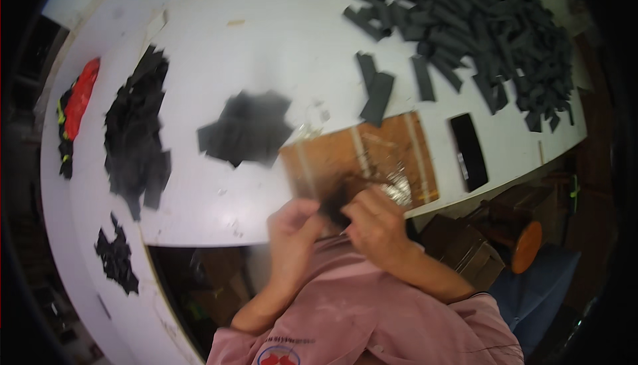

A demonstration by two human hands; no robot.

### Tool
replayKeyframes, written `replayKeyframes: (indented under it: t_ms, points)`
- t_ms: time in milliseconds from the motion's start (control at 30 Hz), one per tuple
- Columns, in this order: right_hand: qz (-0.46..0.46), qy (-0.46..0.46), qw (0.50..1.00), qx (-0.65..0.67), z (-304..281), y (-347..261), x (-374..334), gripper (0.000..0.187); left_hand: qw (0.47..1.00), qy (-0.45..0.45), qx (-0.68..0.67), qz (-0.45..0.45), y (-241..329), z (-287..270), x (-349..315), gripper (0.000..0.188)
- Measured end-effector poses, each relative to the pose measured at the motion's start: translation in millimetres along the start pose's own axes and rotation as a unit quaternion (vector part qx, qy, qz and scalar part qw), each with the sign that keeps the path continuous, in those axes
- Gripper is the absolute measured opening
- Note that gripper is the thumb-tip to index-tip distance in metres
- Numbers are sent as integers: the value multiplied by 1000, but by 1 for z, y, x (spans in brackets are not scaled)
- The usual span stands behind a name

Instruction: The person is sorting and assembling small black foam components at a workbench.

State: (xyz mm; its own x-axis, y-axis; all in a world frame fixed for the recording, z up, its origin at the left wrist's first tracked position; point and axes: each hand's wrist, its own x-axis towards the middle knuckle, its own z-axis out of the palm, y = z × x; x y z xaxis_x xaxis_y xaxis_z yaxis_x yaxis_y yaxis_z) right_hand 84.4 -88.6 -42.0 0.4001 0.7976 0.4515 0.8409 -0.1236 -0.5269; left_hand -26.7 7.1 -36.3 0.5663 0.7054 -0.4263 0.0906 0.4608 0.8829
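White bench point(266, 53) is seen curving across the view, its near edge bowed by the lens. A large heap of dark grey strips point(485, 26) is spread over the far right corner, with a few loose strips lying just beside it. A long pile of black cut pieces point(136, 136) is laid toward the left, a flatter stack of dark grey sheets point(249, 129) near the middle, and a small black cluster point(116, 255) on the near left. A brown board point(365, 156) is set at the near edge, with a black rectangular object point(468, 151) just to its right.

A small dark piece point(335, 205) is held over the board's near edge, between both hands and touching each. Left hand point(292, 229) is curled, fingers pinched onto the piece's left side. Right hand point(375, 222) is likewise closed on its right side. The piece is blurred; its exact shape cannot be made out.
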Motion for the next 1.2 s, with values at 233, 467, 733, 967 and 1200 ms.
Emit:
replayKeyframes:
  t_ms: [233, 467, 733, 967, 1200]
  points:
    - [110, -37, 941, 319, -2, -2, -2, 18, 988, -68, 115, 76, 0, -2, -6, 10]
    - [32, -1, 999, 40, 11, 7, -5, 10, 975, 57, 116, 182, -24, 13, 10, 13]
    - [181, -28, 863, 471, 20, 24, -17, 10, 920, -351, -167, -55, -17, -26, 29, 60]
    - [300, -115, 697, 641, 16, 13, -13, 21, 966, -9, 57, 251, -39, 6, 22, 31]
    - [333, -119, 669, 653, 6, 17, -18, 22, 991, -125, -35, 35, -13, 5, 12, 25]
